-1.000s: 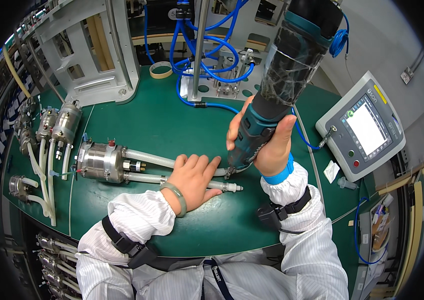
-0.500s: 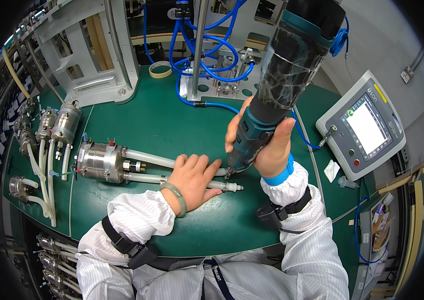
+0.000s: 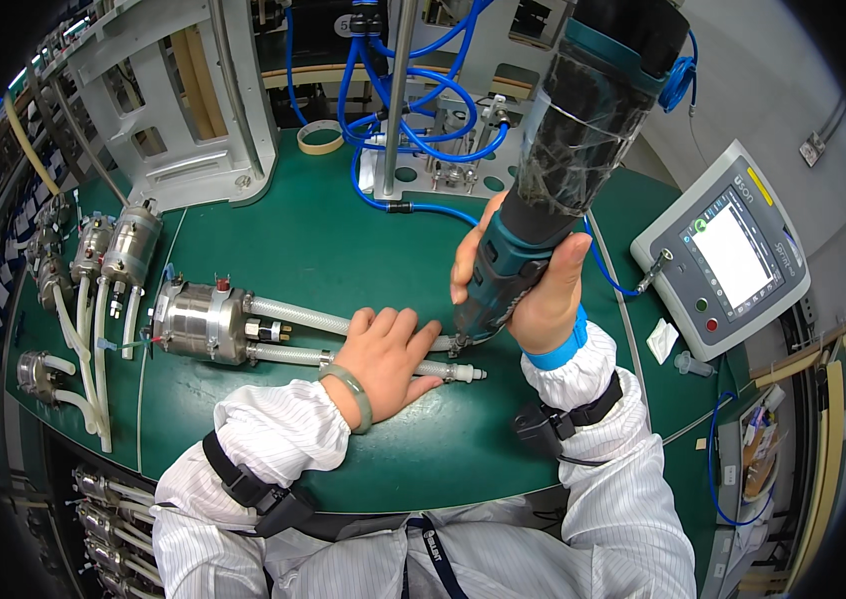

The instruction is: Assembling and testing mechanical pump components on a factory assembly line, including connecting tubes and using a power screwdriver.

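Observation:
A shiny metal cylinder (image 3: 201, 322) lies on the green table with two clear braided hoses running right from it. My left hand (image 3: 383, 357) lies across the hoses, fingers spread, pressing them to the table. A white fitting (image 3: 463, 373) shows at the end of the nearer hose. My right hand (image 3: 543, 299) is wrapped round a teal and black cordless power tool (image 3: 574, 130), held slanting upward. The tool's narrow jaw end touches the tip of the farther braided hose (image 3: 303, 315), just beyond my left fingertips; the exact contact is too small to tell.
More metal cylinders with hoses (image 3: 131, 250) stand at the left. A tape roll (image 3: 320, 139), coiled blue air tubing (image 3: 428, 150) and a metal frame (image 3: 173, 110) are at the back. A tester with a screen (image 3: 727, 250) stands right, near a crumpled white tissue (image 3: 660, 341).

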A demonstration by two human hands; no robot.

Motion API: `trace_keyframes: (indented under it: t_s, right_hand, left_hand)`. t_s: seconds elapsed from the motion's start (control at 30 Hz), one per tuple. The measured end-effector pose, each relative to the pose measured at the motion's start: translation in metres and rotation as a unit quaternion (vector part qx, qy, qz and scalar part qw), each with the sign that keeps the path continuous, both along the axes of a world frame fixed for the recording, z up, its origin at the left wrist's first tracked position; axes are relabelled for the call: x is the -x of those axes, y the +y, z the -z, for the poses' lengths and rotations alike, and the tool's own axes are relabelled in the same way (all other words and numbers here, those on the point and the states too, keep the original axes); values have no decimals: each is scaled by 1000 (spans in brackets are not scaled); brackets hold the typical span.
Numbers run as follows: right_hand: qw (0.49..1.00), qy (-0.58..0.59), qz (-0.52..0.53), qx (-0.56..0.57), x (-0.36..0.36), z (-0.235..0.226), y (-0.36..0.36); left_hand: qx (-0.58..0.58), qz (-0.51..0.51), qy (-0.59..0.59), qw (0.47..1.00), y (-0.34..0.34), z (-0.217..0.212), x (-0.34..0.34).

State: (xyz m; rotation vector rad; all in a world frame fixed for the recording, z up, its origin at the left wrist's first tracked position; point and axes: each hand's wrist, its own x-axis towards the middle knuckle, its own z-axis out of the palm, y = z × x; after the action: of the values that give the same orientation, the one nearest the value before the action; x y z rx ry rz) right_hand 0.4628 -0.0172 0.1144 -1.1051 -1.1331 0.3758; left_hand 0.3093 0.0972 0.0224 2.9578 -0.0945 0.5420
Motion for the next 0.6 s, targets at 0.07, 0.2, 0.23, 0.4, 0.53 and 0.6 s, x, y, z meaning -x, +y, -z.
trace_keyframes:
  t_s: [0.07, 0.2, 0.23, 0.4, 0.53, 0.6]
  right_hand:
    - [1000, -1, -2, 2, 0, 0, -1]
    - [1000, -1, -6, 11, -2, 1, -2]
    - [1000, -2, -8, 12, -3, 3, -2]
    - [1000, 12, -1, 8, 2, -3, 2]
    - [992, 73, -59, -87, 16, -25, 3]
    - [982, 72, -94, -144, 32, -37, 13]
  left_hand:
    - [4, 4, -3, 1000, 0, 0, 0]
    - [13, 3, 6, 1000, -2, 2, 0]
    - [13, -4, 10, 1000, -4, 2, 1]
    - [2, -72, 18, 997, -22, 10, 7]
    - [-20, -109, 0, 994, -30, 18, 4]
    - [-32, -109, 63, 991, -31, 13, 3]
